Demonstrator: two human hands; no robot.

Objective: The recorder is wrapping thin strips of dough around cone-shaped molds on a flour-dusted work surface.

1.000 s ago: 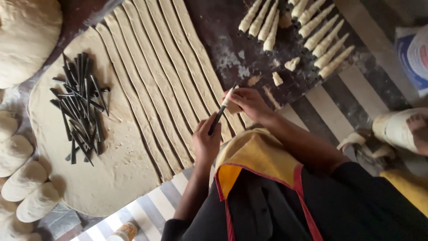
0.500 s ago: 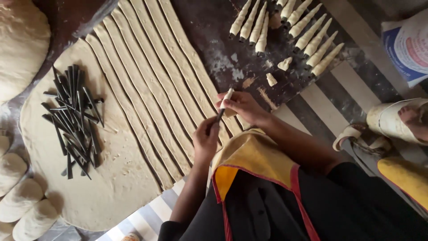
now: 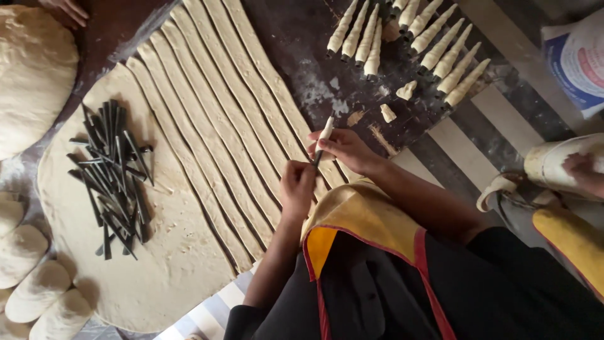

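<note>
My left hand [image 3: 298, 187] pinches the dark lower end of a thin metal cone mould [image 3: 318, 153]. My right hand [image 3: 343, 148] grips the same mould higher up, where a pale dough strip wraps its tip [image 3: 326, 128]. Both hands hover over the near ends of several long cut dough strips [image 3: 226, 119] on a dark board. A pile of bare black cone moulds [image 3: 113, 173] lies on the rolled dough sheet [image 3: 157, 264] to the left. Finished dough-wrapped cones [image 3: 412, 41] lie in rows at the upper right.
Dough balls [image 3: 31, 277] sit at the lower left and a big dough round [image 3: 31, 69] at the upper left. Small dough scraps [image 3: 396, 101] lie near the cones. Another person's hand [image 3: 582, 170] rests on a sandalled foot at the right. A printed bag [image 3: 576, 60] stands beyond.
Both hands stay on the mould and have turned it slightly; the wrapped tip now points more upright. The view has drifted a little.
</note>
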